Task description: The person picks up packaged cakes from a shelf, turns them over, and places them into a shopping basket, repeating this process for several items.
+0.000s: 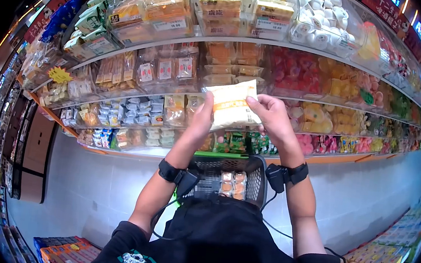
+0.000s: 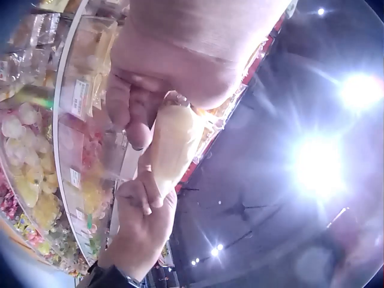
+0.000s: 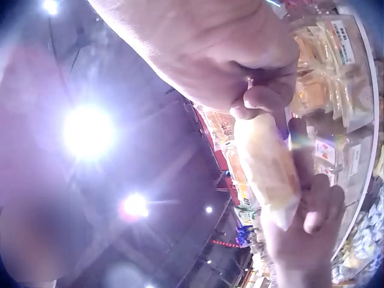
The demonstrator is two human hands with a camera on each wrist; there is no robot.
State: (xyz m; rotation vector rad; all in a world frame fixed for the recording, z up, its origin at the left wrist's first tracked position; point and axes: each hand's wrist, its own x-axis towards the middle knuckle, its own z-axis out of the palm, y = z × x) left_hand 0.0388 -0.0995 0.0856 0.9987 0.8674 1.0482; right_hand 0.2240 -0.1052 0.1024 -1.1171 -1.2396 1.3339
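Observation:
Both hands hold a pale plastic snack packet [image 1: 232, 114] with an orange printed band, up in front of the shelves. My left hand [image 1: 201, 120] grips its left edge, the thumb lying on the front. At the opposite end, my right hand [image 1: 276, 120] pinches the upper right part between thumb and fingers. Seen from the left wrist, the packet [image 2: 175, 141] stretches between the two hands, its cream underside showing. The right wrist view shows the packet [image 3: 264, 162] from its other end, with the left hand's fingers [image 3: 318, 210] curled beside it.
Below the hands stands a dark shopping basket [image 1: 260, 175] with a green handle [image 1: 218, 155] and packs of small round cakes [image 1: 233, 185] inside. Curved tiered shelves [image 1: 296, 100] ahead carry clear bins of wrapped snacks. Stacked boxes [image 1: 71, 255] stand low at the left.

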